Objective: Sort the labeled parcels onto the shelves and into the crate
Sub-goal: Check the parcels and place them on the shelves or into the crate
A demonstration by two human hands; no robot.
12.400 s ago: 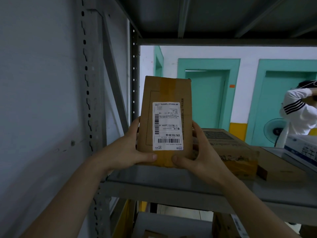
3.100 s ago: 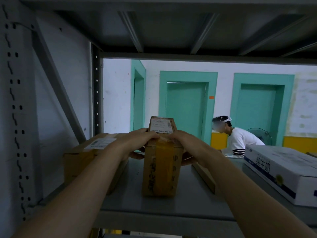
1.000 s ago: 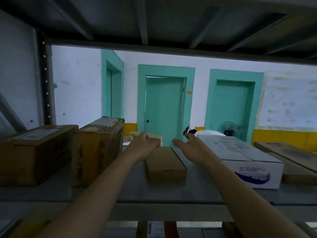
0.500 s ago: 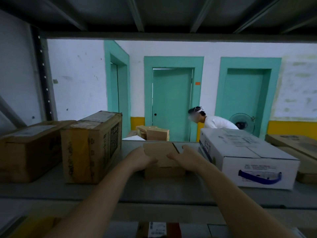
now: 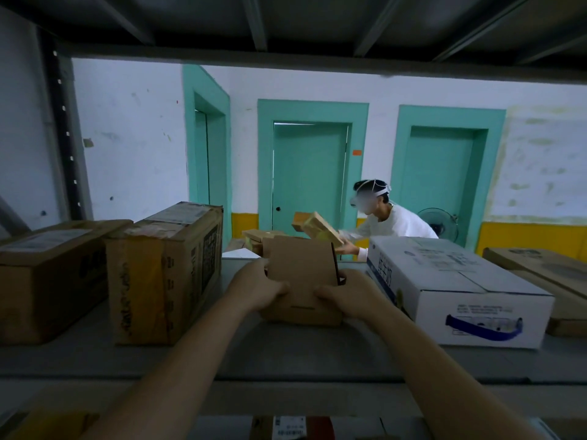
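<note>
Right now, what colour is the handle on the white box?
Blue handle, head view.

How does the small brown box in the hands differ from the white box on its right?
The small brown box is plain cardboard, tipped up and held by the left hand and right hand. The white box is bigger, printed, with a blue handle, lying flat and untouched. Both are on the same shelf.

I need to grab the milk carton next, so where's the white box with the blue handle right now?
In the head view the white box sits on the shelf right of centre, beside the right hand, with a flat brown box on its far side.
</note>
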